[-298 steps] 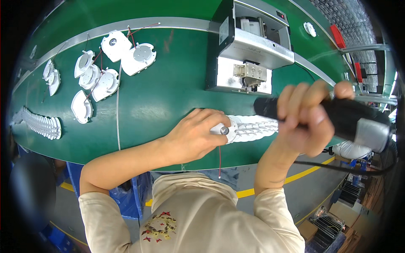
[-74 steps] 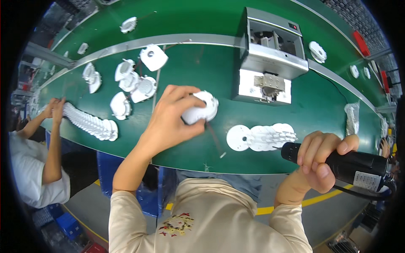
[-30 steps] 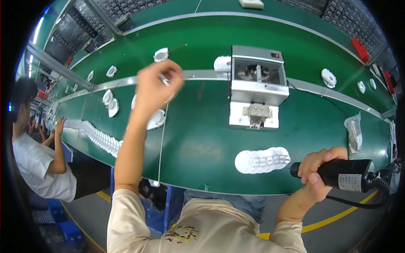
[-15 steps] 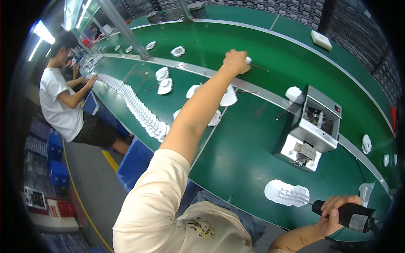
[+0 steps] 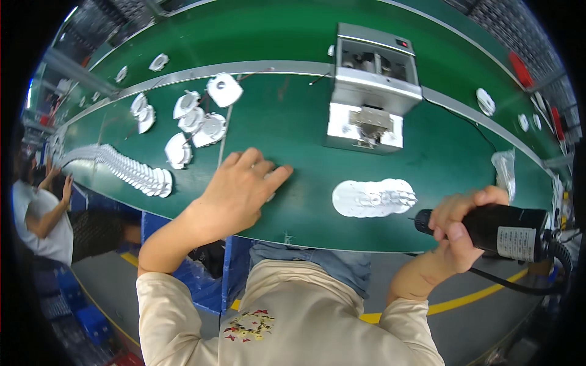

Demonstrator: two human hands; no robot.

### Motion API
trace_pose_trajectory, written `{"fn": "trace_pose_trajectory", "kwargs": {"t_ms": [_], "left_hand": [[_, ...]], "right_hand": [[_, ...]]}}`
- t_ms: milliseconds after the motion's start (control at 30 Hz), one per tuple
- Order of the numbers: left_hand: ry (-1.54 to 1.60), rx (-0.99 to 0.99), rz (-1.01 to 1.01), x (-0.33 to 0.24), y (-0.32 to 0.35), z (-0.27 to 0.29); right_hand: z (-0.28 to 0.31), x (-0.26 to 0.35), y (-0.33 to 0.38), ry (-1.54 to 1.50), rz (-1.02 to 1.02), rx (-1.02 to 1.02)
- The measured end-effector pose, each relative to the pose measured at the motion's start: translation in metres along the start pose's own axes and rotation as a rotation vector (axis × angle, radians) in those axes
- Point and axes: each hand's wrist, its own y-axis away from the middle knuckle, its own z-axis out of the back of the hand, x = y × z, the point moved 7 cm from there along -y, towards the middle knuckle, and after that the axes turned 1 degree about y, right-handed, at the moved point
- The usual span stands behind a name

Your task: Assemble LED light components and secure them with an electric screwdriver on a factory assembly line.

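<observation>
My left hand (image 5: 241, 192) lies palm down on the green belt (image 5: 293, 134), fingers stretched over a white part (image 5: 269, 196) of which only a sliver shows beneath them. My right hand (image 5: 455, 229) grips a black electric screwdriver (image 5: 500, 229) at the belt's near edge, its tip pointing left. An overlapping row of white discs (image 5: 373, 197) lies on the belt between my two hands, just left of the screwdriver tip.
A grey metal machine (image 5: 372, 91) stands behind the discs. Loose white housings (image 5: 198, 119) and a long row of white parts (image 5: 125, 168) lie to the left. A clear plastic bag (image 5: 505, 171) lies at right. A co-worker (image 5: 39, 210) sits far left.
My left arm has pulled back from the far belt and now rests on the near belt over a white part. My right hand still holds the screwdriver, and the view has swung right.
</observation>
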Motion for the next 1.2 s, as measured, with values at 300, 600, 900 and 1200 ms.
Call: {"fn": "trace_pose_trajectory", "kwargs": {"t_ms": [300, 600, 900, 1200], "left_hand": [[0.650, -0.343, -0.251, -0.049, -0.035, -0.041], [0.636, -0.370, -0.397, -0.059, -0.052, -0.052], [0.605, -0.327, -0.445, -0.061, -0.061, -0.045], [0.605, -0.379, -0.377, -0.061, -0.063, -0.062]], "right_hand": [[-0.007, 0.002, 0.004, 0.018, -0.030, -0.110], [-0.009, -0.007, 0.000, -0.022, -0.044, -0.079], [-0.008, -0.014, -0.017, 0.003, -0.004, -0.045], [-0.044, -0.022, -0.061, -0.056, 0.192, 0.106]]}}
